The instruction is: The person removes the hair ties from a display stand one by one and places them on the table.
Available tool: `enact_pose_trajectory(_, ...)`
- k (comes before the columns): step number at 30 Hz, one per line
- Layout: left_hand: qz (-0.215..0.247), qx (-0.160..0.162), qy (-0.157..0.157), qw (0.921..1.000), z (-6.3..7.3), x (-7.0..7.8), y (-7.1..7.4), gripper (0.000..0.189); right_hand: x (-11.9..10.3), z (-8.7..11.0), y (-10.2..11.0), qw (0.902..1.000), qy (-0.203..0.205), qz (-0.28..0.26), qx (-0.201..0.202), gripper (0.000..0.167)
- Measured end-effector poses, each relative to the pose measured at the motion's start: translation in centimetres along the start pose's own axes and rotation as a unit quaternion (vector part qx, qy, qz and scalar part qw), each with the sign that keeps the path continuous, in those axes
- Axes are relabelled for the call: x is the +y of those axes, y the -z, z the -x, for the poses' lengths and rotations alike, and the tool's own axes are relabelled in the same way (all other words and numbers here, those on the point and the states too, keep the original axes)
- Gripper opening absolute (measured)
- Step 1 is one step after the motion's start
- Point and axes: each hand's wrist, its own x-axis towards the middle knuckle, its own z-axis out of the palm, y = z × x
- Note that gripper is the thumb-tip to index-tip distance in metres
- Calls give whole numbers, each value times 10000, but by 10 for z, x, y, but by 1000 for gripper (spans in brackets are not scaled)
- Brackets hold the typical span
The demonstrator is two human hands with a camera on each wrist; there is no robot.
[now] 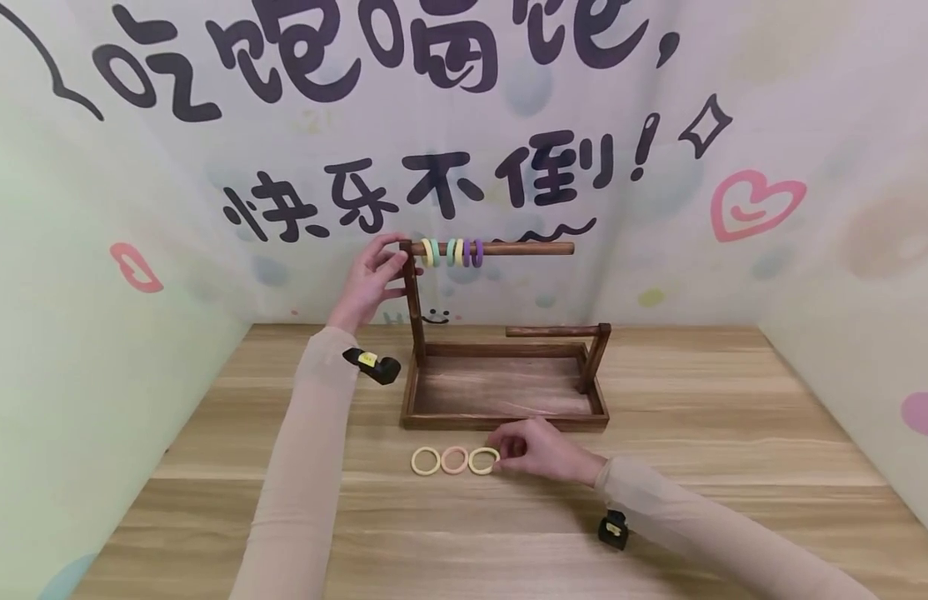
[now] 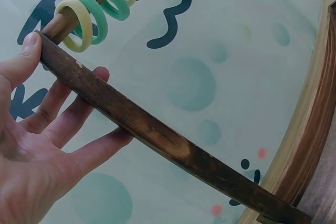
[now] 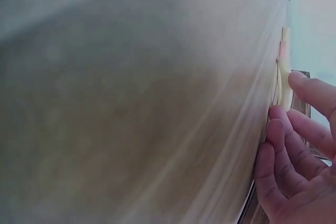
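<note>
My left hand [image 1: 370, 279] holds the tall left post [image 2: 142, 116] of a dark wooden rack [image 1: 505, 423] near its top, thumb on one side and fingers on the other. Several rings, yellow, green and purple, hang on the rack's upper bar [image 1: 535, 248], close to that hand. On the table in front of the rack, a yellow ring [image 1: 426, 472], a pink ring [image 1: 455, 472] and another yellow ring [image 1: 477, 472] lie in a row. My right hand [image 1: 542, 452] pinches the right-hand yellow ring at its edge, between thumb and fingers; the right wrist view [image 3: 286, 87] shows this side-on.
A shorter post [image 1: 595, 362] at the rack's right carries a lower bar [image 1: 550, 332] pointing left, with no rings on it. The wood-grain table [image 1: 449, 533] meets a printed cloth backdrop [image 1: 659, 275] behind and at both sides.
</note>
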Motion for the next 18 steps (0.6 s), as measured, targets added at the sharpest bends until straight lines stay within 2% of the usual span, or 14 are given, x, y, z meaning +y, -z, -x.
enact_pose_trajectory(9, -1, 35, 81, 10000, 2, 0, 0, 28, -4, -2, 14, 9996, 124, -264, -60, 32)
enact_pose_trajectory(13, -40, 20, 82, 10000, 2, 1, -1, 27, -6, -6, 25, 9993, 143, -337, 68, 36)
enact_pose_trajectory(18, -153, -33, 57, 9999, 2, 2, -1, 35, -10, -15, 37, 9986, 305, -348, 262, 31)
